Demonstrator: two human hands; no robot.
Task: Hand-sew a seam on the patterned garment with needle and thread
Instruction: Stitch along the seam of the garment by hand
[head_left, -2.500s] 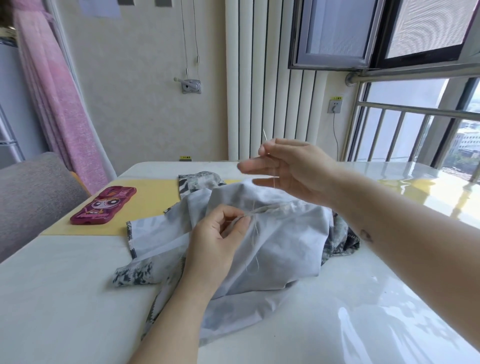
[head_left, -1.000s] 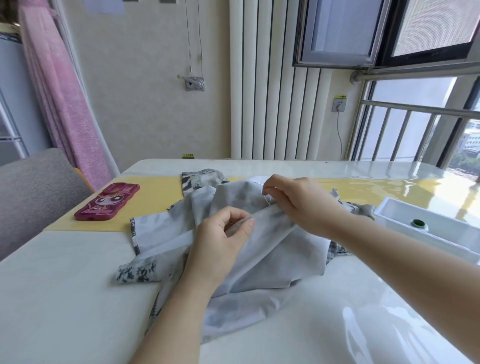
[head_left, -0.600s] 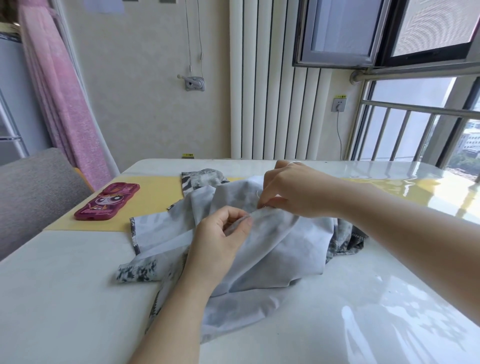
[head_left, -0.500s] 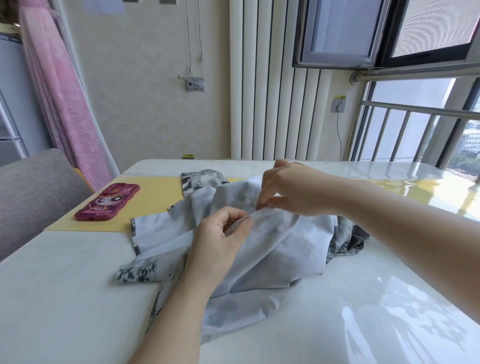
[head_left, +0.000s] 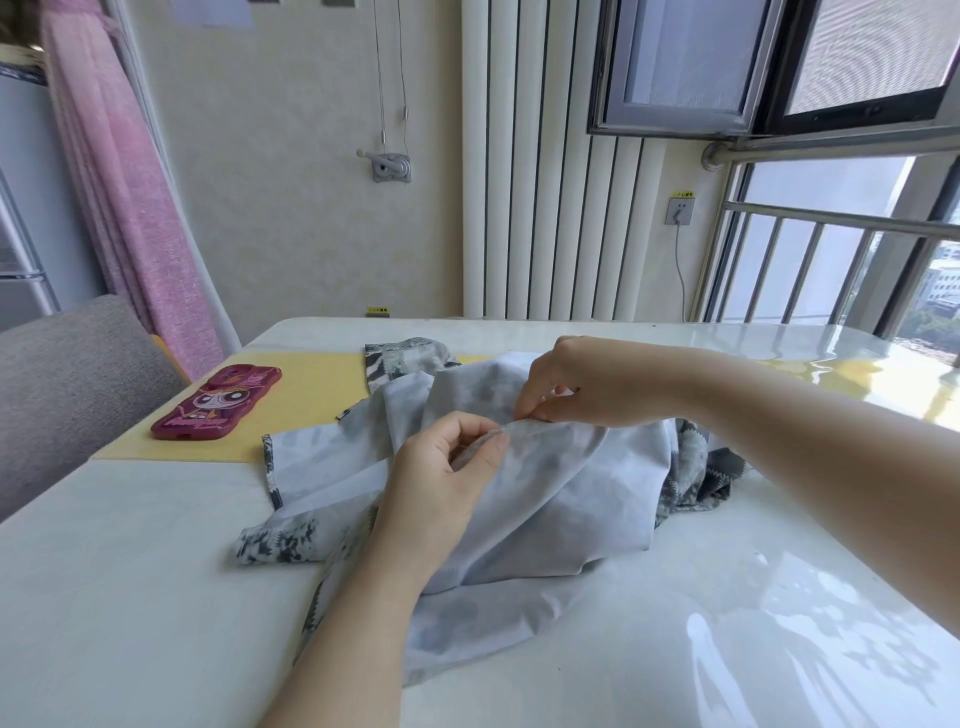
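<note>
The patterned garment (head_left: 561, 499), pale grey inside out with a dark print at its edges, lies bunched on the white table (head_left: 130, 597). My left hand (head_left: 441, 483) pinches a raised fold of the fabric between thumb and fingers. Just to its right, my right hand (head_left: 587, 384) has its fingertips pinched together down at the same fold's edge. Needle and thread are too small to make out; the fingertips hide that spot.
A pink phone in a cartoon case (head_left: 218, 402) lies on a yellow mat (head_left: 311, 395) at the left. A grey chair back (head_left: 67, 384) stands beyond the table's left edge. Glossy table surface stretches to the right, with a window railing (head_left: 831, 270) behind.
My right hand, raised earlier with the needle pulled up, has come down to the fold and now pinches at the fabric edge. My left hand has kept its hold on the fold.
</note>
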